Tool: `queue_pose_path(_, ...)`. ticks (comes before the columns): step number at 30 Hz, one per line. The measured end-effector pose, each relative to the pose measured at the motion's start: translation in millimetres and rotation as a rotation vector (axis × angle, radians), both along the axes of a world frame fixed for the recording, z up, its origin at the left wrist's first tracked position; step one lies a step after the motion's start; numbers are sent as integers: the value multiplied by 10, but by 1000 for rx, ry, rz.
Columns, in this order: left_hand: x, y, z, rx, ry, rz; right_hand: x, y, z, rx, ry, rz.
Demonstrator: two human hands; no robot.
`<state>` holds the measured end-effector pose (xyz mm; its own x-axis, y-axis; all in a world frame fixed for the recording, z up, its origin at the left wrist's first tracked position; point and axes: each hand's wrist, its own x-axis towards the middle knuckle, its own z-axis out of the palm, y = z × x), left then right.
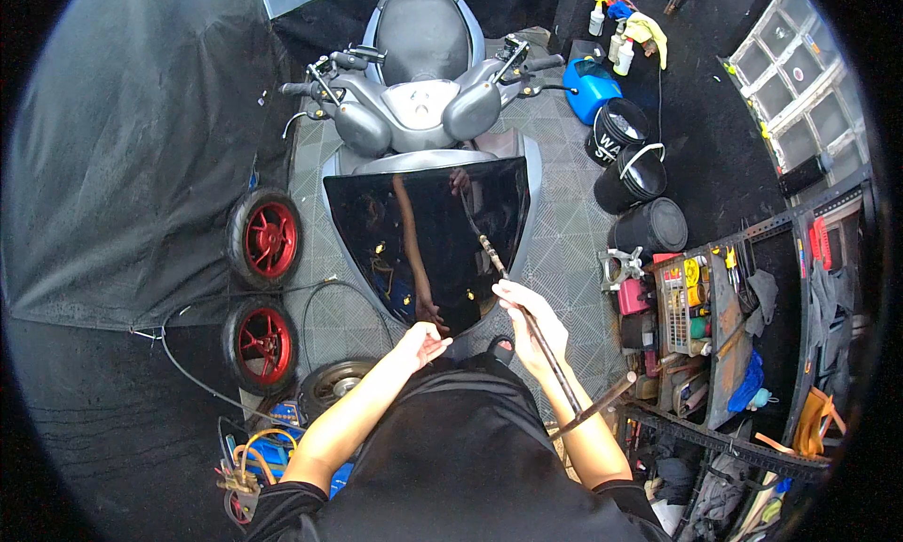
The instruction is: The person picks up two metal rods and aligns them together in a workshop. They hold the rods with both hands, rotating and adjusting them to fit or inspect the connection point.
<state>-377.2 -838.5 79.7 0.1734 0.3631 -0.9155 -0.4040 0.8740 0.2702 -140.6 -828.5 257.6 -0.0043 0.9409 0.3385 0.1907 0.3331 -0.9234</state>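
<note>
Gripping a long, thin, dark rod, the right hand is closed around it, with the shaft running between thumb and fingers. Just beyond the fingertips, the rod's brass-and-silver-coloured metal end section points forward and up, over a wide, glossy black panel at the front of a grey scooter; whether that end touches the panel cannot be told. Behind the fingers, the shaft slants back over the wrist and along the forearm, meeting a brownish bar set across it at an angle.

The left hand is near the panel's lower edge, apart from the rod, its fingers partly bent; whether their tips meet or pinch anything small cannot be made out. The shiny panel reflects an arm and the rod. To the left, two black-tyred wheels with red spoked rims, an upper one and a lower one, rest near a black sheet wall. To the right, a black bucket with a pale handle stands on the grey patterned floor.
</note>
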Motion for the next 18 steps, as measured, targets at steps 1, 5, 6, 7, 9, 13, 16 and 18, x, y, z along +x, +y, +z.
queue_pose_path(1, -7, -4, -12, 4, -9, 2, 9, -3, -24, 58, -28, 38)
queue_pose_path(5, 29, 28, 16, -37, 6, 31, 81, -57, 5, -33, -55, 120)
queue_pose_path(6, 36, 41, 23, -60, 2, 51, 139, -45, -44, -36, -144, 119)
queue_pose_path(7, 41, 46, 30, -83, -2, 71, 196, -31, -76, -39, -233, 116)
queue_pose_path(9, 49, 27, 34, -98, -33, 147, 189, 16, -63, 13, -214, 70)
queue_pose_path(13, 35, 4, 12, -115, -76, 232, 163, 114, 89, -224, 69, -99)
queue_pose_path(16, -2, 5, -26, -112, -89, 218, 139, 208, 141, 53, -99, -74)
queue_pose_path(18, 1, 21, -21, -126, -78, 214, 60, 147, 233, -60, -55, -48)
